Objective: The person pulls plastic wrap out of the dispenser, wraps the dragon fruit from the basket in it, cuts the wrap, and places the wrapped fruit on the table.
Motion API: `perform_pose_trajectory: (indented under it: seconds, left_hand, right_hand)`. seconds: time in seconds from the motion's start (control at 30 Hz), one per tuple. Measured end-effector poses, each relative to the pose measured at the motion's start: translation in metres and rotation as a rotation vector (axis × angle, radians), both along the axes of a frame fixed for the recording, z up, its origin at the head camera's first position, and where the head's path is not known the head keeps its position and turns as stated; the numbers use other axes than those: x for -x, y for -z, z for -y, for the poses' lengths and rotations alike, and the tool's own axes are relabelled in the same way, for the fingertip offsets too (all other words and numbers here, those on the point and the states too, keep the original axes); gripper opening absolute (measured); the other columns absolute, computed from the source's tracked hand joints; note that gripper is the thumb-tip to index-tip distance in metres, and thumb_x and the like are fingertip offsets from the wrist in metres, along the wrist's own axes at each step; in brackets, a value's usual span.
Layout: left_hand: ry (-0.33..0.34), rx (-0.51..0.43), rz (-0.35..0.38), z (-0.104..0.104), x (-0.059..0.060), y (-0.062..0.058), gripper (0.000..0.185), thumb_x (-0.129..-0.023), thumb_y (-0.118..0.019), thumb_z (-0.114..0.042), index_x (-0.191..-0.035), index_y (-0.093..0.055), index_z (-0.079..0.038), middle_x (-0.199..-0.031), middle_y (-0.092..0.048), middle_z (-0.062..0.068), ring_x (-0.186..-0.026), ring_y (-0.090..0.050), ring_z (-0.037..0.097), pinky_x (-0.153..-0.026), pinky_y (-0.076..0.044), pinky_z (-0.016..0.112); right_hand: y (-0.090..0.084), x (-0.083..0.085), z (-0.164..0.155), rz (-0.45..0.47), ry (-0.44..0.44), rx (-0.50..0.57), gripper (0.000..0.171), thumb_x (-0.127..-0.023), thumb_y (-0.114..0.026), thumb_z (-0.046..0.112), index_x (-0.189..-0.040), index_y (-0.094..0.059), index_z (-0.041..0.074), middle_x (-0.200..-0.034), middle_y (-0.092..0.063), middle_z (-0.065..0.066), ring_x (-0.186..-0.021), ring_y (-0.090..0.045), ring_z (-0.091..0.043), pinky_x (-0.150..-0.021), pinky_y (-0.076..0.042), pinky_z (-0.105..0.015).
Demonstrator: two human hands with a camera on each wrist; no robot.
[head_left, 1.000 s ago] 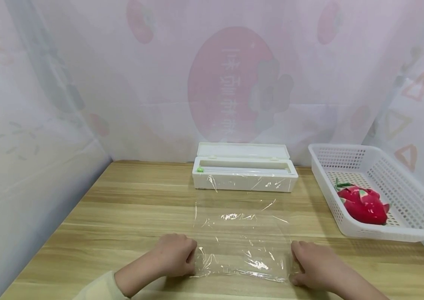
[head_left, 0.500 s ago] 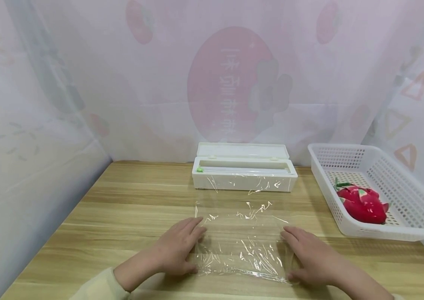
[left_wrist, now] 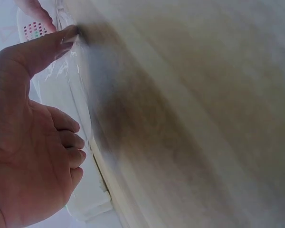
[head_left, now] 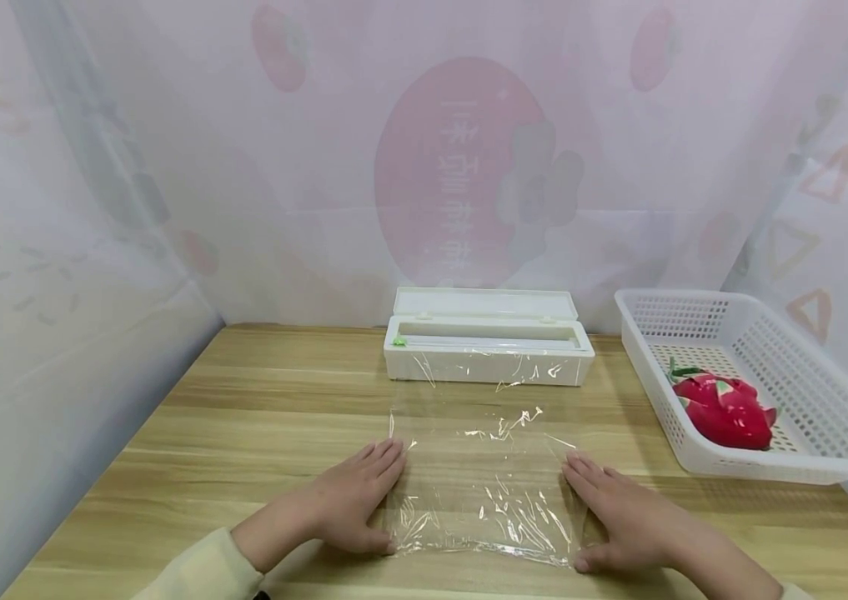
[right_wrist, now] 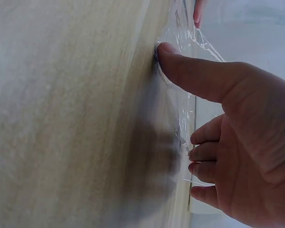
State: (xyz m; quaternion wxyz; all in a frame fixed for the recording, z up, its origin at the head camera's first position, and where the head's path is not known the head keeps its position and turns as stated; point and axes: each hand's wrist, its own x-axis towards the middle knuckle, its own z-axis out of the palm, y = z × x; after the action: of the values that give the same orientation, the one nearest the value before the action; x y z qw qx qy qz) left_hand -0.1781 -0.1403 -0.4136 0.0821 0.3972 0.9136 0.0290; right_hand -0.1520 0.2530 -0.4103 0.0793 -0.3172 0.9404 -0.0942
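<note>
— Both hands have a flat, spread grip: the left hand (head_left: 352,500) and the right hand (head_left: 619,512) lie palm down with straight fingers on the two side edges of the cling film (head_left: 484,492), pinching nothing.

— And the film itself?

— Spread on the table (head_left: 243,433) right between them, at the near edge. The left wrist view shows the left thumb (left_wrist: 42,50) pressing the film onto the wood; the right wrist view shows the right thumb (right_wrist: 194,76) doing the same.

— Which way does it run?

— Its long axis goes away from the person, straight to the white dispenser box (head_left: 487,350) farther back; the film seems to be joined to it, though I can't tell for sure. Each hand is equally close to its own edge.

— Room to move?

— Bare wood to the left. On the far right stands a white basket (head_left: 806,467) holding a red dragon fruit (head_left: 724,410), well apart from the right hand. Curtains close the far side.
</note>
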Motion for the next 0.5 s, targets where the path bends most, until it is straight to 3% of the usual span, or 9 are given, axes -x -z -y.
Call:
perform_pose_trajectory:
  seconds: [0.5]
  left_hand:
    - [-0.001, 0.021, 0.026, 0.0070, 0.0031, 0.0039, 0.111, -0.079, -0.061, -0.072, -0.149, -0.026, 0.008, -0.155, -0.021, 0.025, -0.144, -0.018, 0.035, -0.116, -0.017, 0.044]
  right_hand:
    - [0.0046, -0.0014, -0.0050, 0.070, 0.050, -0.013, 0.117, -0.067, -0.067, 0.076, -0.146, -0.036, -0.005, -0.152, -0.032, -0.022, -0.136, -0.033, -0.043, -0.104, -0.033, -0.061]
